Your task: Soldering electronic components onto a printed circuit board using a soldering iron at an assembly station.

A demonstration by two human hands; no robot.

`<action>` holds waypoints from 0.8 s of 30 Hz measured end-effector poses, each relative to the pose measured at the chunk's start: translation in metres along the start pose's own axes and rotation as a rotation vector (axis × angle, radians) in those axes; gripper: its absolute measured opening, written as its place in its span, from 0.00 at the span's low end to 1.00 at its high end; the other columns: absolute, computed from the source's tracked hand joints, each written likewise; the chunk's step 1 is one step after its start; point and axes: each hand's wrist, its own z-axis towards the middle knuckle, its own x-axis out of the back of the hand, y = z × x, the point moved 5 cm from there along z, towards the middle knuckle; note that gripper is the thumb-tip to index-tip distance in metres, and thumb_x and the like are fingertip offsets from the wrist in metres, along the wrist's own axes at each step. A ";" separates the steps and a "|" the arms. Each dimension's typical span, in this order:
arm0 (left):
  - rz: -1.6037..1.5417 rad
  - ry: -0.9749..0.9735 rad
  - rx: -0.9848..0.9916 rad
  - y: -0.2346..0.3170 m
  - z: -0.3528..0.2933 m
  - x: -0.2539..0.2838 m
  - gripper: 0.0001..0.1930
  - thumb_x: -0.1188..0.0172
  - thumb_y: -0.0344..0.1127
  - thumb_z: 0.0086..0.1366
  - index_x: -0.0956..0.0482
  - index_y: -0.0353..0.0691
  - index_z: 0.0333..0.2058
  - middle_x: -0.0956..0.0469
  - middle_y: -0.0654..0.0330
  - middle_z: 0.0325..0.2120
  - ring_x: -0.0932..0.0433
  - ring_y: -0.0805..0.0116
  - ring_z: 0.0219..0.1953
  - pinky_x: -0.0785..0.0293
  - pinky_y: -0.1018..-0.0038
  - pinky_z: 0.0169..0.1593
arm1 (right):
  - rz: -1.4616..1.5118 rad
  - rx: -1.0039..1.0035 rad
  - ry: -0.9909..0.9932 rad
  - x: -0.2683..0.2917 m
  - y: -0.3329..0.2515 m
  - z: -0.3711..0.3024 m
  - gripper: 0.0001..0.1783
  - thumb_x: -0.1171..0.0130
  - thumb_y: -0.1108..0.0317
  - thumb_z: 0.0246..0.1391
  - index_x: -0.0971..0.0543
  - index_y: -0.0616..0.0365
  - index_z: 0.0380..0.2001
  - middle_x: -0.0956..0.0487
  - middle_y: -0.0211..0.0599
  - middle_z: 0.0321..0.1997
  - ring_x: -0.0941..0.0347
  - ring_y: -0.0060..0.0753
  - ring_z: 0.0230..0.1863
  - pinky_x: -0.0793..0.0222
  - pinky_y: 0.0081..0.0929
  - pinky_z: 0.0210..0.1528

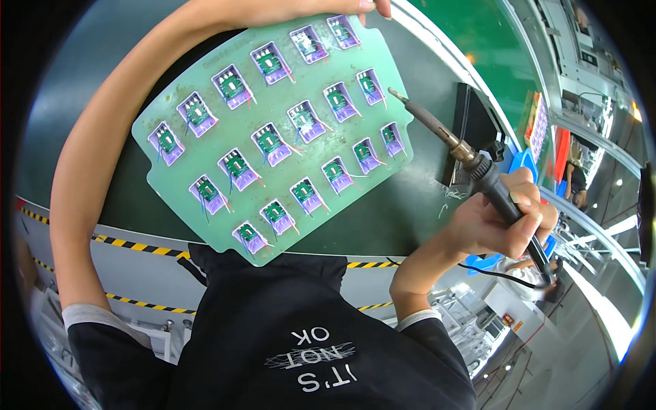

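My right hand (502, 215) is closed around the black handle of a soldering iron (488, 174). The iron's tip points up and left, just beside the right edge of a pale green board (205, 154). Rows of cutouts in this board hold small purple housings (371, 87) with green circuit boards and thin red and blue wires. Around the board's left and far sides curves my left arm. At the far right corner, the fingers of my left hand (372, 7) grip the edge; most of that hand is cut off by the picture's top.
Beneath the board is a dark green tabletop (417, 219), with a black tray-like object (471, 133) to the right. White wire scraps (451, 195) lie near it. The iron's cord (502, 275) runs below my right hand. Yellow-black tape (147, 247) marks the near edge.
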 end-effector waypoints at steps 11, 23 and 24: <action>0.001 0.046 0.039 0.007 -0.001 -0.001 0.16 0.44 0.36 0.73 0.22 0.33 0.53 0.17 0.58 0.40 0.21 0.71 0.46 0.26 0.73 0.53 | 0.120 -0.146 -0.051 0.002 0.007 0.000 0.11 0.47 0.64 0.58 0.33 0.57 0.26 0.40 0.26 0.13 0.49 0.18 0.17 0.53 0.25 0.26; -0.107 0.047 0.072 -0.006 0.002 0.001 0.16 0.49 0.35 0.76 0.25 0.33 0.56 0.18 0.61 0.36 0.23 0.76 0.40 0.26 0.77 0.46 | 0.090 -0.074 0.004 -0.006 0.006 -0.013 0.12 0.49 0.63 0.59 0.32 0.55 0.23 0.42 0.22 0.10 0.50 0.15 0.11 0.56 0.23 0.20; -0.105 0.050 0.072 -0.005 0.001 0.002 0.16 0.49 0.35 0.76 0.25 0.33 0.56 0.18 0.61 0.36 0.23 0.76 0.40 0.26 0.77 0.46 | 0.123 -0.067 -0.017 -0.003 0.007 -0.013 0.12 0.44 0.64 0.61 0.30 0.58 0.27 0.36 0.26 0.12 0.46 0.17 0.13 0.52 0.22 0.20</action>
